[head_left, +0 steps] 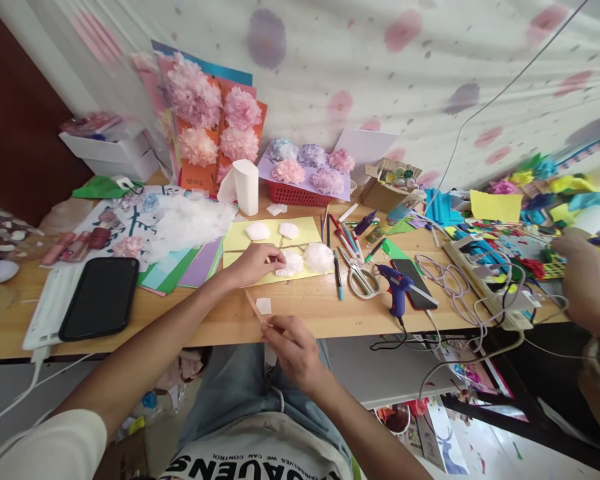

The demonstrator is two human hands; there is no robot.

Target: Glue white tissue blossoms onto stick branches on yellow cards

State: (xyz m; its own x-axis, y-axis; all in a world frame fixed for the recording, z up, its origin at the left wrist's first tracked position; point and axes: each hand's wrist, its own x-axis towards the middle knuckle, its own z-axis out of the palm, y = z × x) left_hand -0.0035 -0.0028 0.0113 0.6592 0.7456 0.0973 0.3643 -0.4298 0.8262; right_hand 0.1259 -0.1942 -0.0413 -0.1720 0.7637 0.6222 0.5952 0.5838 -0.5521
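Note:
A yellow card (305, 229) lies on the table with brown branch lines across it. Two smooth white pads (258, 231) sit along its far half, while a fluffy cotton puff (292, 265) and a second puff (319, 257) are on its near half. My left hand (257, 264) rests over the card's near left corner, fingers pinched together at the left edge of the nearer puff. Closer to me, my right hand (293, 348) is closed around a thin flat wooden stick (254, 308), which points up and left. Beside the stick lies a small white paper piece (263, 306).
Right of the card lie scissors (363, 279), markers (339, 275), a blue glue gun (396, 291) and a phone (414, 283). Cables and a power strip (485, 287) stretch farther right, near another person's hand (583, 267). A white roll (246, 187) stands behind; loose cotton (193, 217) spreads left.

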